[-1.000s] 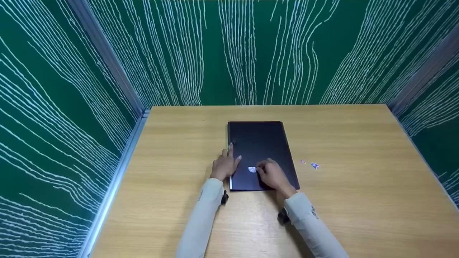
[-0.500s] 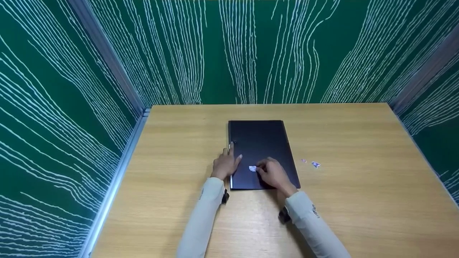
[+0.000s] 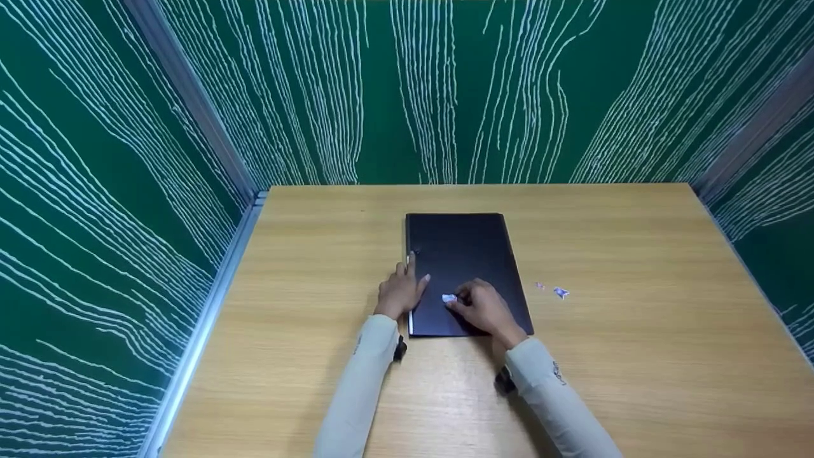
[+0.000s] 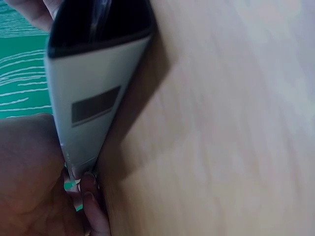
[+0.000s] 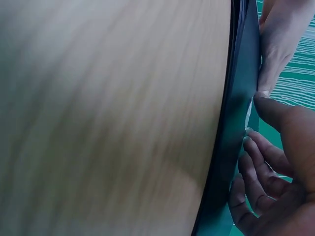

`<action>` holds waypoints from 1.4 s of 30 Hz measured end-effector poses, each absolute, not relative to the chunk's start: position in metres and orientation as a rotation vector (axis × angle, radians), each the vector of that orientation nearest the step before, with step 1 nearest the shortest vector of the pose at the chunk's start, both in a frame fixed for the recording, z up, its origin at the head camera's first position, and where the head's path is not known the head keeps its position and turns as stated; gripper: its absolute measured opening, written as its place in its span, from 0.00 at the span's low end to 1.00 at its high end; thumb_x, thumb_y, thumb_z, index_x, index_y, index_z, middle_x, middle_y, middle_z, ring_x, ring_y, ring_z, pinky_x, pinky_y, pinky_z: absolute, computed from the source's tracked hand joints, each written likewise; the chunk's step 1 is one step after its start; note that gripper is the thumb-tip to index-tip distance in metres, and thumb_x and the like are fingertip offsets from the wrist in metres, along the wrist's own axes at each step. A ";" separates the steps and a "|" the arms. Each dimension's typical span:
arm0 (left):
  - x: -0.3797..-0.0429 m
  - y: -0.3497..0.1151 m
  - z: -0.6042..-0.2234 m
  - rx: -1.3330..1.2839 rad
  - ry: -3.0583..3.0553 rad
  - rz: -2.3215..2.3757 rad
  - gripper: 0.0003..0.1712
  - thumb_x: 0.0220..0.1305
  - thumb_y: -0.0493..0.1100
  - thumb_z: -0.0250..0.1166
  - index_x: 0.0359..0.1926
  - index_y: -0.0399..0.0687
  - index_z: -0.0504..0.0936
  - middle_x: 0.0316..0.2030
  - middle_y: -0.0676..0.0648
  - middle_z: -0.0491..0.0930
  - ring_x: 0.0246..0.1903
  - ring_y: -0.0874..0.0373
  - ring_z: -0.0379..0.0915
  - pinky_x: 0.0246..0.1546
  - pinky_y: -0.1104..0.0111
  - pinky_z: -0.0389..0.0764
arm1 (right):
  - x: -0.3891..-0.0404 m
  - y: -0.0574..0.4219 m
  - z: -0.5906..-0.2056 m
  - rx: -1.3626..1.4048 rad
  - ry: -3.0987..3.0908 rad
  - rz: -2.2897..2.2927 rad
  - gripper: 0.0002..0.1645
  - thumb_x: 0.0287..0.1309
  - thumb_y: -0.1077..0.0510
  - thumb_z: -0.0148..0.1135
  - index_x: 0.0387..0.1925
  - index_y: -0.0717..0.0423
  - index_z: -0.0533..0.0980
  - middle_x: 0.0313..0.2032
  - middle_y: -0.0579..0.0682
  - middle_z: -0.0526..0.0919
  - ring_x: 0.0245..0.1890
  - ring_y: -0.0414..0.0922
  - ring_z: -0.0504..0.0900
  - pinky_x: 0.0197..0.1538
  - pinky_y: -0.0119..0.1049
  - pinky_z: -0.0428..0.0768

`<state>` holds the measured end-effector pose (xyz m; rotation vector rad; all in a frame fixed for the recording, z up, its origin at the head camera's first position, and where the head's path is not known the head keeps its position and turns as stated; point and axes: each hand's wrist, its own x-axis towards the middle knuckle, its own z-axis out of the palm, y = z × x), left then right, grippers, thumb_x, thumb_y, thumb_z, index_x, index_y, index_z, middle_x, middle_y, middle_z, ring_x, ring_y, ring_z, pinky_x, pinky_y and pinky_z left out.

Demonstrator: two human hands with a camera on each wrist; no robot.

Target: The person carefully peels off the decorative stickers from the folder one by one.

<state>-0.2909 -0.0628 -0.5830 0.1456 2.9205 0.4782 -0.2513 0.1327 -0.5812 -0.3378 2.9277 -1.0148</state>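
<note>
A black ring binder or folder [image 3: 459,245] lies flat on the wooden table, its pale spine [image 4: 91,78] seen end-on in the left wrist view. My left hand [image 3: 399,294] rests along the spine edge, index finger stretched forward and thumb on the cover. Over the lower part of the cover, my right hand [image 3: 484,308] pinches a small whitish sticker [image 3: 448,298] between thumb and fingertips. From the right wrist the sticker [image 5: 248,113] shows as a thin sliver between the thumb and the index fingertip, right at the cover.
To the right of the folder, two small purplish-white scraps [image 3: 561,292] lie on the wooden table [image 3: 305,254]. Green walls [image 3: 381,95] with wavy white lines stand behind and at both sides. A metal rail [image 3: 210,318] runs along the table's left edge.
My right fingers have shifted slightly on the sticker, the thumb now covering its lower edge so less of it shows. The left hand and the folder stay in place.
</note>
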 end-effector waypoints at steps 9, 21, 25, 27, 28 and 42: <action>-0.289 -0.063 -0.579 0.144 2.918 0.483 0.41 0.77 0.64 0.40 0.80 0.52 0.40 0.68 0.40 0.64 0.50 0.47 0.76 0.45 0.53 0.77 | -0.254 0.133 -0.582 -0.356 2.943 -0.990 0.17 0.57 0.50 0.72 0.41 0.58 0.84 0.40 0.53 0.83 0.40 0.47 0.81 0.45 0.45 0.81; -0.292 -0.062 -0.581 0.133 2.927 0.438 0.41 0.77 0.65 0.39 0.80 0.52 0.41 0.67 0.40 0.65 0.53 0.46 0.77 0.46 0.53 0.78 | -0.254 0.132 -0.582 -0.359 2.970 -0.982 0.14 0.58 0.50 0.71 0.40 0.55 0.84 0.37 0.50 0.82 0.38 0.46 0.80 0.43 0.45 0.80; -0.292 -0.062 -0.582 0.133 2.927 0.441 0.41 0.77 0.65 0.39 0.80 0.52 0.40 0.68 0.40 0.65 0.53 0.46 0.77 0.47 0.53 0.78 | -0.254 0.132 -0.582 -0.359 2.962 -0.995 0.14 0.58 0.50 0.71 0.40 0.55 0.84 0.37 0.51 0.82 0.38 0.47 0.81 0.44 0.45 0.80; -0.291 -0.062 -0.582 0.134 2.925 0.439 0.41 0.77 0.65 0.39 0.80 0.52 0.40 0.68 0.40 0.64 0.53 0.46 0.77 0.47 0.53 0.78 | -0.254 0.132 -0.582 -0.364 2.967 -0.992 0.14 0.58 0.50 0.71 0.40 0.56 0.84 0.37 0.51 0.83 0.38 0.47 0.81 0.44 0.45 0.80; -0.291 -0.062 -0.582 0.132 2.924 0.445 0.41 0.77 0.65 0.39 0.80 0.52 0.40 0.68 0.40 0.64 0.53 0.46 0.76 0.47 0.53 0.77 | -0.254 0.132 -0.582 -0.364 2.969 -0.990 0.14 0.58 0.50 0.71 0.40 0.56 0.84 0.37 0.51 0.83 0.39 0.47 0.81 0.44 0.45 0.80; -0.290 -0.062 -0.581 0.139 2.930 0.470 0.41 0.77 0.64 0.40 0.80 0.51 0.41 0.66 0.40 0.66 0.50 0.47 0.77 0.45 0.54 0.77 | -0.252 0.131 -0.582 -0.361 2.951 -1.009 0.13 0.60 0.51 0.69 0.40 0.57 0.84 0.39 0.53 0.82 0.39 0.48 0.81 0.44 0.47 0.80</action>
